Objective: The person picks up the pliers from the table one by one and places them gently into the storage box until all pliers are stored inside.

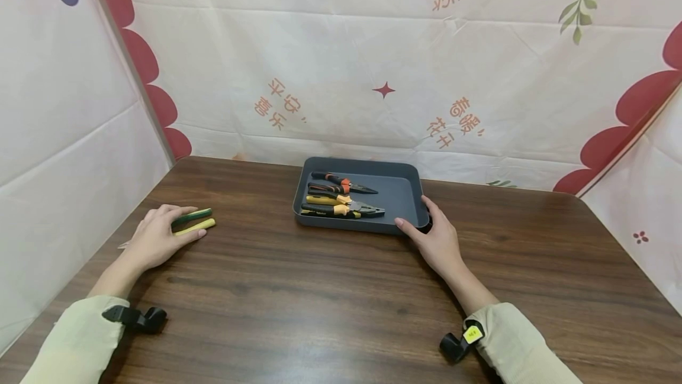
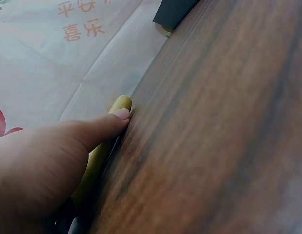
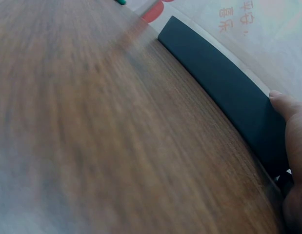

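Observation:
On the left of the table, my left hand (image 1: 154,236) holds pliers (image 1: 196,225) by their handles, one green and one yellow; the hand hides most of the head. The left wrist view shows the thumb along the yellow handle (image 2: 122,103). My right hand (image 1: 439,242) grips the near right corner of a dark grey tray (image 1: 415,194), thumb at the near rim and fingers at the right side. In the tray's left part lie pliers with orange and black handles (image 1: 335,183) and pliers with yellow and black handles (image 1: 330,203), their metal jaws pointing right.
The brown wooden table (image 1: 298,301) reaches to a white printed cloth (image 1: 341,64) behind it, with more cloth at both sides. The tray stands near the table's back edge. A black camera strap (image 1: 135,318) sits on each wrist.

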The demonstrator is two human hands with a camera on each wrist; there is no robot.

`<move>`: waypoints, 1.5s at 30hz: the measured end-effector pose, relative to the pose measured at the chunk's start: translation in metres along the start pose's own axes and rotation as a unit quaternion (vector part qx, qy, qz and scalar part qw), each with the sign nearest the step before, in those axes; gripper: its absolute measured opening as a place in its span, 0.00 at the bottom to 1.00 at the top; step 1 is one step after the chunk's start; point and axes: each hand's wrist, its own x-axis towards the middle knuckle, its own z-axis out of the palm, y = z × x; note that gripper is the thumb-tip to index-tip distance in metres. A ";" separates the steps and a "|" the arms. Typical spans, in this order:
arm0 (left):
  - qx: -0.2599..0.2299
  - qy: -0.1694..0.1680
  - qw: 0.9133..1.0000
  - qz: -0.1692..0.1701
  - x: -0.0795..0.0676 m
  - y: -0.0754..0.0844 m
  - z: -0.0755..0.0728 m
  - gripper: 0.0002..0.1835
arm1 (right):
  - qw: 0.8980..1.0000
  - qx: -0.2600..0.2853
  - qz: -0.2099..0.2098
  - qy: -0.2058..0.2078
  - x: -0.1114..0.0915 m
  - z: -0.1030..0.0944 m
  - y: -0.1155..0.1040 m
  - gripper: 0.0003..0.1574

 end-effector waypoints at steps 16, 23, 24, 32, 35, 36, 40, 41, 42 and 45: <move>-0.010 -0.013 1.000 0.013 0.002 0.003 -0.003 0.36 | 1.000 0.005 0.002 0.001 -0.001 0.000 -0.001 0.59; -0.016 -0.011 1.000 0.025 0.002 0.004 -0.006 0.35 | 1.000 0.008 0.003 0.002 -0.001 0.000 0.000 0.59; -0.018 -0.014 0.999 0.024 0.003 0.005 -0.006 0.36 | 1.000 0.008 0.003 0.003 0.000 0.000 0.000 0.59; -0.032 -0.011 0.999 0.037 0.007 0.013 -0.009 0.39 | 1.000 0.006 0.000 0.005 0.000 0.001 0.000 0.58; -0.041 0.002 0.998 0.042 0.009 0.016 -0.010 0.39 | 1.000 0.007 0.000 0.004 0.000 0.001 0.000 0.58; -0.042 0.005 0.998 0.045 0.010 0.018 -0.010 0.39 | 1.000 0.008 0.000 0.004 0.000 0.001 -0.001 0.58; -0.044 0.017 0.997 0.056 0.014 0.024 -0.010 0.37 | 1.000 0.009 0.001 0.004 -0.001 0.000 -0.001 0.58; -0.046 0.018 0.997 0.058 0.015 0.027 -0.009 0.36 | 1.000 0.009 0.001 0.005 -0.001 0.000 -0.001 0.58; -0.047 0.019 0.997 0.061 0.017 0.029 -0.009 0.36 | 1.000 0.009 0.001 0.005 -0.001 0.000 -0.001 0.58; -0.049 0.021 0.996 0.070 0.021 0.038 -0.008 0.37 | 1.000 0.008 0.001 0.005 -0.001 0.001 0.000 0.58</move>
